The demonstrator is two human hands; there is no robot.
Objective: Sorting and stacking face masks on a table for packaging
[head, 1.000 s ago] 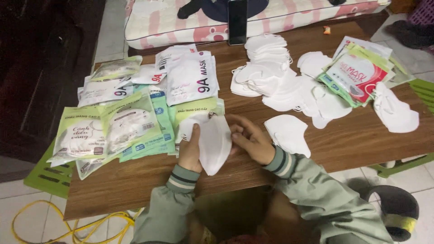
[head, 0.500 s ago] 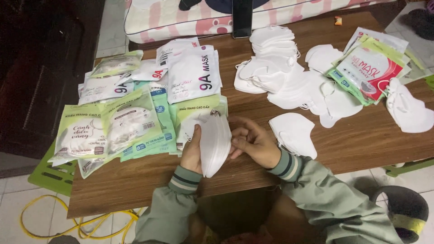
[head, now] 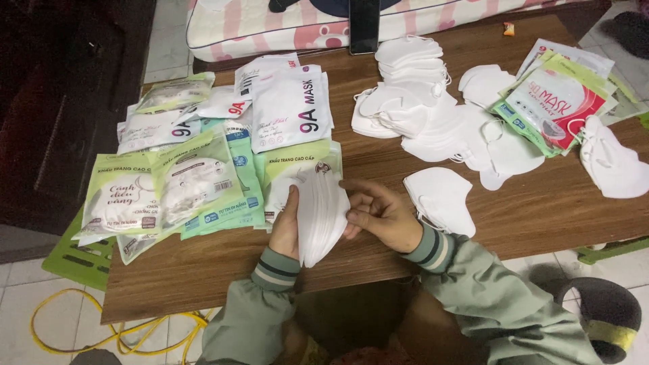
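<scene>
My left hand point(head: 286, 230) grips a thick stack of folded white face masks point(head: 321, 215), held on edge over the near part of the wooden table point(head: 534, 209). My right hand point(head: 380, 215) presses its fingers against the stack's right side. Both arms wear grey-green sleeves with striped cuffs. One loose white mask point(head: 443, 199) lies just right of my right hand. A green mask packet point(head: 297, 165) sits directly behind the stack.
Green and white mask packets point(head: 193, 179) cover the table's left half. Loose white masks point(head: 419, 108) are piled at centre and right, beside more packets point(head: 561, 101). A dark phone point(head: 364, 26) stands at the far edge. A yellow cable point(head: 115, 328) lies on the floor.
The view has drifted slightly; both hands stay on the stack, which now stands a bit more upright with my right fingers spread along its side.
</scene>
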